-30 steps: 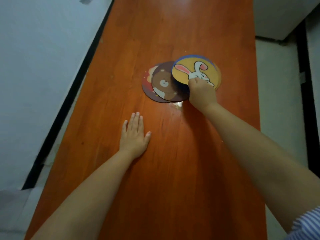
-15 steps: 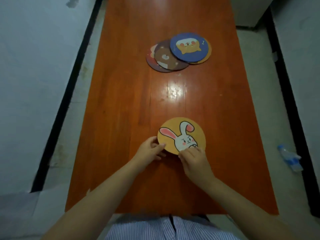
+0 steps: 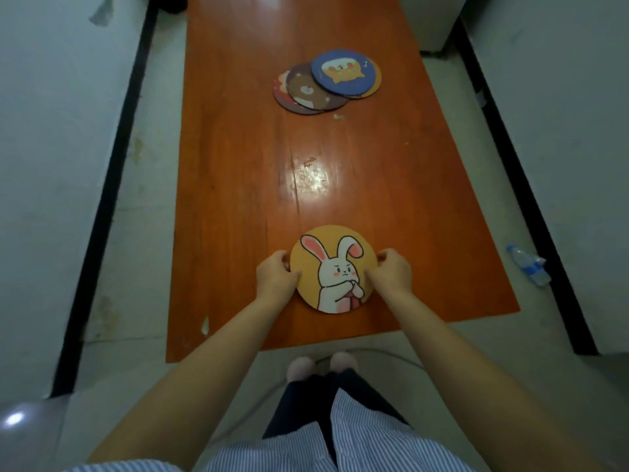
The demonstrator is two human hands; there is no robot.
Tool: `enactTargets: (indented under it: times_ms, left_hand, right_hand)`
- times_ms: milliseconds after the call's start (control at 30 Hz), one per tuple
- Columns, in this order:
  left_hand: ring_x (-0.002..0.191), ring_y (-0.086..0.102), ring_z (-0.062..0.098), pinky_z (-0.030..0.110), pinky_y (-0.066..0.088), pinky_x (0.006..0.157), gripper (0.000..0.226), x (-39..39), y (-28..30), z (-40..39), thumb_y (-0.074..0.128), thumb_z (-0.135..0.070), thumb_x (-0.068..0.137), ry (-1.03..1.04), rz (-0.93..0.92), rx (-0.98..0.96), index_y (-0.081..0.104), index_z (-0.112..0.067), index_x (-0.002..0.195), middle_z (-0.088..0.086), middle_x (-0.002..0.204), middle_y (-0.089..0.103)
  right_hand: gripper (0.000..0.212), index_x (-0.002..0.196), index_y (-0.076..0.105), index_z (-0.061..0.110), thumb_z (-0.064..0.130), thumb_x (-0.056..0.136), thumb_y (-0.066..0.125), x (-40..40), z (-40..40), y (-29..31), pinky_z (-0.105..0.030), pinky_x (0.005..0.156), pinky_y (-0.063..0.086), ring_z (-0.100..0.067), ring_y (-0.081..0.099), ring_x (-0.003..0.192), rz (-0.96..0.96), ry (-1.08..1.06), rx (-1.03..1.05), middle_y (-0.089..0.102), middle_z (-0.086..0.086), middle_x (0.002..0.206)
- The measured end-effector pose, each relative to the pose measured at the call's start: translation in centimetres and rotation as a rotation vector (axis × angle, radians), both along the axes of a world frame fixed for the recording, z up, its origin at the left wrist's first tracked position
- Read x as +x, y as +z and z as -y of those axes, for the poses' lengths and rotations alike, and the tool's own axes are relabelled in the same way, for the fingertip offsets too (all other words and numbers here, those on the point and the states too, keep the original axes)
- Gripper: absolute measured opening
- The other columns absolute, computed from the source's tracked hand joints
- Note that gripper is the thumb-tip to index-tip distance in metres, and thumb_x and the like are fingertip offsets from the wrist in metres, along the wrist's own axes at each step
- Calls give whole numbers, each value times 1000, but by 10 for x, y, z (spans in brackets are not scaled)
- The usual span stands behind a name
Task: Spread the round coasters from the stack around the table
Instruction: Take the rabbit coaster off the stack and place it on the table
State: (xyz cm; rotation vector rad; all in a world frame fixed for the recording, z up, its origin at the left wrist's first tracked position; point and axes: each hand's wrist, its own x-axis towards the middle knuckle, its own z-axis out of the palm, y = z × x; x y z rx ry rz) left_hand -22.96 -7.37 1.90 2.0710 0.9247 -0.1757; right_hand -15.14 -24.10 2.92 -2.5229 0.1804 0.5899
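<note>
A yellow round coaster with a white rabbit (image 3: 332,269) lies flat near the front edge of the orange table (image 3: 238,165). My left hand (image 3: 275,275) pinches its left rim and my right hand (image 3: 391,272) pinches its right rim. Farther back, the rest of the stack is fanned out: a blue coaster with an orange animal (image 3: 345,72) on top, a yellow one mostly hidden beneath it, a brown bear coaster (image 3: 306,90) to its left, and a dark one (image 3: 280,88) peeking out under that.
The table is narrow, with pale floor on both sides and black skirting lines (image 3: 112,165) along the walls. A plastic water bottle (image 3: 529,265) lies on the floor at the right. My feet (image 3: 320,366) stand just in front of the table's near edge.
The rabbit coaster came from the stack to the near end of the table. It has turned upright, and both hands now hold its opposite rims; the view has pulled back.
</note>
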Motion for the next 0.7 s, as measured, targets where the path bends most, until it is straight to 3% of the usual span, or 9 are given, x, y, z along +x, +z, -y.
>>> enactTargets:
  times_ms: [100,233,400,700]
  left_hand:
    - [89,60,23,28,43,70,24,2,-1,2,62,-12,83,-39,32,26,65,-4,106,16,105,69]
    - [91,61,24,29,45,74,24,11,3,4,62,-10,83,-52,110,34,67,-6,106,14,104,70]
    - [98,60,29,34,49,81,31,15,-3,6,61,-11,84,-73,86,75,63,-9,115,15,109,67]
    - [95,57,27,28,39,73,31,15,-11,11,59,-18,86,-74,17,193,59,-7,116,14,106,61]
  right_hand:
    - [18,100,64,6,12,83,63,9,2,0,-32,74,47,-30,61,99,-38,-129,47,68,-14,108]
    - [16,97,65,13,20,83,63,15,5,-2,-41,93,41,-28,58,102,11,-193,29,69,-8,104]
    - [18,101,65,12,21,85,63,12,11,-10,-39,93,37,-27,58,102,44,-194,26,70,-7,103]
    - [23,109,60,11,21,88,59,13,14,-14,-40,94,36,-27,57,105,65,-102,-24,66,-9,111]
